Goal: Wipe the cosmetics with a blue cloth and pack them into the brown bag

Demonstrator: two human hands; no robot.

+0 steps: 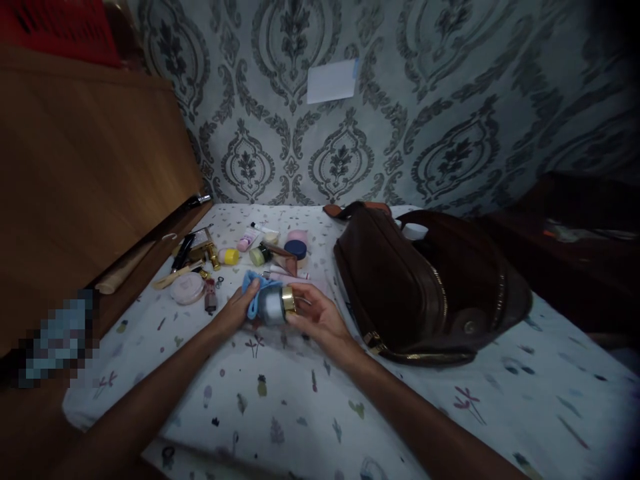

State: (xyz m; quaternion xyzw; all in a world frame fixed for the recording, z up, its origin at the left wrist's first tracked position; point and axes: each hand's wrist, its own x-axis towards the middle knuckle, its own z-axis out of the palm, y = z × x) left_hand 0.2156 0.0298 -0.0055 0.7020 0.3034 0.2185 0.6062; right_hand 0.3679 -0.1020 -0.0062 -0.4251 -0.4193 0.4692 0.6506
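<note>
A clear bluish jar [271, 305] with a gold lid [289, 301] lies sideways between my two hands, above the patterned cloth. My left hand [241, 305] is closed on a light blue cloth [253, 285], pressed against the jar's left end. Fingers of my right hand [320, 315] curl around the gold lid from the right. Just behind the hands sit small cosmetics: a dark blue-lidded jar [295, 250], a yellow-capped bottle [230, 257] and a pink tube [247, 239]. To the left lie a round pale compact [187, 288] and several small tubes.
An open brown leather bag [400, 293] stands on the right of the patterned bed cover [300, 413], with a white lid [415, 231] showing inside. At left is a wooden cabinet [90, 160] with a red basket [65, 30] on top. Patterned wallpaper rises behind.
</note>
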